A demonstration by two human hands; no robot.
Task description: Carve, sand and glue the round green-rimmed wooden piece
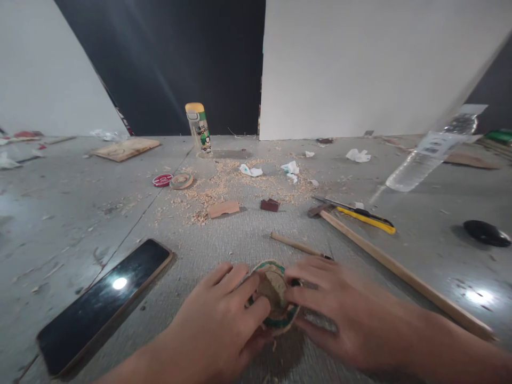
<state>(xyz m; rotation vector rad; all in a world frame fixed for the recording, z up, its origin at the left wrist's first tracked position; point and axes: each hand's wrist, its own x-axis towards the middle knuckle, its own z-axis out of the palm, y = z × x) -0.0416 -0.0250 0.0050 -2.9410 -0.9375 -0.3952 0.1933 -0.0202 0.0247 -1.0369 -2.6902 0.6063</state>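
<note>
Between my two hands, low in the middle of the view, is a small round bowl-like piece [276, 282] with a pale rim and a green band inside it. My left hand [230, 309] closes round its left side, with thumb and fingers on the rim and inner face. On the right side, my right hand [326, 301] grips the edge with bent fingers, slightly blurred. The underside of the piece is hidden. Just beyond the hands lies a thin wooden-handled tool [300, 246], its dark tip beside my right hand.
A phone [108, 304] lies to the left. On the right are a long-handled hammer [392, 258], a yellow utility knife [366, 220], a black mouse-like object [486, 233] and a tilted clear bottle [424, 152]. Farther back are wood shavings [216, 184], a wood block [224, 208] and a yellow-capped bottle [199, 130].
</note>
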